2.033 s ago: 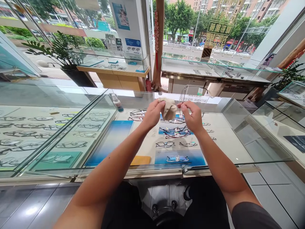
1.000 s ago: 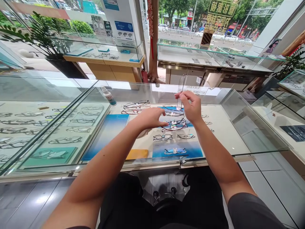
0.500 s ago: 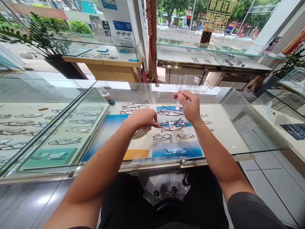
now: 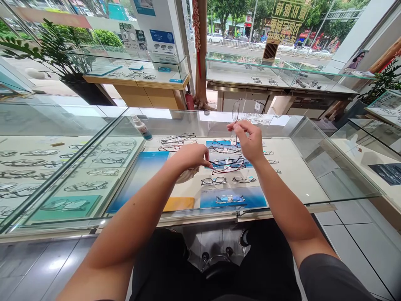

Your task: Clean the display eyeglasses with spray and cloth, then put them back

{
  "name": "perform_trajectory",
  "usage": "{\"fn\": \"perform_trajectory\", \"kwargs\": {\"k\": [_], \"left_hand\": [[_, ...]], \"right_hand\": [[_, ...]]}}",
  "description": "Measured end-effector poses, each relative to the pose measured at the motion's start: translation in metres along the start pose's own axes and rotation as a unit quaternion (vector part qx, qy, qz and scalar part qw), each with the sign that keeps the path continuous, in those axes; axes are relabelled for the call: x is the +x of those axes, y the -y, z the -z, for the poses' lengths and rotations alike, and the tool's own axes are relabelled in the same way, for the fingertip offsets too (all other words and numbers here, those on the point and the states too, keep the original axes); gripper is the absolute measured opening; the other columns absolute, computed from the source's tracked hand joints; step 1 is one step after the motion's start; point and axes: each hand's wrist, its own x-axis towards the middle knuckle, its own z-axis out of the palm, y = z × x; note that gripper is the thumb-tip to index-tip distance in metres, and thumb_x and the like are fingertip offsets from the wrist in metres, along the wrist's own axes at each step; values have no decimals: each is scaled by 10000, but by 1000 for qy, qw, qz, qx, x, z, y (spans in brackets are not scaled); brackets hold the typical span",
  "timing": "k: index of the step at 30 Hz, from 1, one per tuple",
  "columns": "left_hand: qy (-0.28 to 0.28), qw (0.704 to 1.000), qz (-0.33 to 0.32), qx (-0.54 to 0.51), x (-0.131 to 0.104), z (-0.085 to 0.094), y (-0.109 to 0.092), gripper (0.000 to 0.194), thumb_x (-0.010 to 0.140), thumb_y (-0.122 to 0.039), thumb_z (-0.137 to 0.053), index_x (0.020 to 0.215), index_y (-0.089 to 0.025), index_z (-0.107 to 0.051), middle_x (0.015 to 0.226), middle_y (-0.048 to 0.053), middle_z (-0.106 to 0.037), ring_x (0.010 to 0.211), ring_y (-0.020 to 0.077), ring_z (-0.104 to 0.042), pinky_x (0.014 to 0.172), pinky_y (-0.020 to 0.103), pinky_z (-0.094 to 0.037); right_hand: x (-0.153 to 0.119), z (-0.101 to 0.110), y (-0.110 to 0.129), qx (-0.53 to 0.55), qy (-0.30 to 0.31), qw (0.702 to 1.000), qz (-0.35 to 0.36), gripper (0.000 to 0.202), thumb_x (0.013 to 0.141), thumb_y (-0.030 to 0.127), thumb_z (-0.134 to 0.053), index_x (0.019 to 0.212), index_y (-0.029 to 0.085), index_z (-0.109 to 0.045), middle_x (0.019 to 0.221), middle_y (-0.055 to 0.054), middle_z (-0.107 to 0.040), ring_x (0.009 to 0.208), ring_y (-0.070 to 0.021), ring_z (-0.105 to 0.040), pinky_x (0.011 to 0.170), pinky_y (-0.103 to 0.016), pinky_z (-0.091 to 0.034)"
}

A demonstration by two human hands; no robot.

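My right hand point(image 4: 249, 140) pinches a thin-framed pair of eyeglasses point(image 4: 235, 109) by one temple and holds it up above the glass counter point(image 4: 310, 175). A small white tag hangs near one side of the frame. My left hand point(image 4: 194, 156) is lower and to the left, bent at the wrist, with fingers closed on a pale cleaning cloth point(image 4: 187, 175) that shows beneath the palm. Near its fingertips are dark and red-framed eyeglasses point(image 4: 230, 166). Closer to me, two more pairs point(image 4: 213, 180) sit above a blue card with blue-tinted glasses point(image 4: 230, 199).
A spray bottle point(image 4: 142, 127) stands on the counter at left. Several eyeglasses point(image 4: 86, 184) fill the left case section. A yellow-orange case point(image 4: 179, 204) and a blue board point(image 4: 134, 177) lie nearby. Across the aisle are display cases point(image 4: 138, 79), a wooden post point(image 4: 200, 54) and a potted plant point(image 4: 75, 79).
Almost nothing differs. The view has shifted very slightly, and both hands keep the same hold and nearly the same places.
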Motion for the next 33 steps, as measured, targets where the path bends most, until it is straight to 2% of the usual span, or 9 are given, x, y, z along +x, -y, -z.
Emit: {"fn": "perform_trajectory", "kwargs": {"k": [3, 6, 9, 11, 14, 17, 20, 26, 33], "left_hand": [[-33, 999, -3, -12, -1, 1, -3, 439, 793, -653, -857, 956, -248, -809, 1042, 117, -826, 986, 351, -729, 761, 354, -446], [-116, 989, -26, -85, -3, 4, -7, 475, 865, -681, -793, 1003, -227, -779, 1016, 111, -801, 947, 324, -715, 777, 371, -458], [-188, 936, -95, -282, -5, 4, -14, 468, 934, -620, -733, 1148, -205, -761, 1086, 112, -802, 957, 277, -719, 829, 388, -507], [-157, 873, -131, -443, -4, 2, -17, 435, 956, -517, -712, 1249, -197, -740, 1210, 128, -810, 1011, 262, -751, 870, 398, -539], [-29, 795, -123, -594, -3, -1, -20, 440, 952, -412, -739, 1348, -223, -734, 1321, 144, -809, 1102, 279, -800, 897, 412, -568], [48, 746, -116, -654, -1, -5, -22, 426, 941, -414, -801, 1332, -248, -767, 1378, 154, -799, 1162, 303, -810, 891, 408, -591], [49, 711, -120, -691, 4, -10, -23, 383, 942, -449, -832, 1274, -260, -794, 1464, 141, -766, 1198, 292, -798, 871, 381, -607], [-19, 696, -75, -713, 14, -14, -18, 417, 890, -481, -883, 1212, -226, -812, 1335, 146, -801, 1212, 278, -767, 829, 337, -595], [-147, 685, -92, -707, 15, -7, -11, 352, 805, -436, -933, 1026, -213, -774, 1116, 82, -800, 940, 169, -717, 795, 312, -543]], "right_hand": [[1, 1, 1, 45, 12, 999, -17, 272, 1032, 356, -584, 945, 264, -824, 1005, -38, -835, 1022, -220, -738, 953, -438, -567], [4, 4, 2, 101, 27, 994, -37, 263, 1035, 363, -588, 990, 272, -831, 1074, -41, -842, 1054, -220, -745, 991, -444, -584], [6, 9, 3, 143, 61, 987, -46, 267, 1052, 413, -591, 1044, 302, -833, 1195, -43, -826, 1177, -238, -732, 1014, -454, -592], [6, 11, 5, 164, 104, 980, -52, 286, 1052, 479, -600, 1055, 311, -830, 1293, -51, -799, 1295, -264, -701, 1043, -471, -597], [4, 13, 7, 189, 166, 966, -61, 354, 1034, 590, -619, 1048, 300, -823, 1384, -77, -761, 1387, -306, -658, 1099, -517, -598], [1, 13, 9, 210, 202, 954, -67, 406, 1010, 670, -649, 1038, 302, -819, 1407, -88, -742, 1382, -321, -653, 1127, -546, -598], [0, 14, 11, 244, 235, 937, -81, 380, 991, 674, -697, 1036, 322, -831, 1414, -79, -718, 1310, -305, -675, 1092, -532, -622], [0, 12, 13, 252, 253, 931, -72, 361, 956, 656, -742, 1005, 325, -875, 1317, -77, -754, 1340, -312, -655, 1191, -582, -555], [1, 7, 3, 221, 218, 948, -63, 229, 993, 516, -740, 1041, 373, -912, 1202, -51, -732, 1315, -272, -633, 1252, -544, -484]]}}
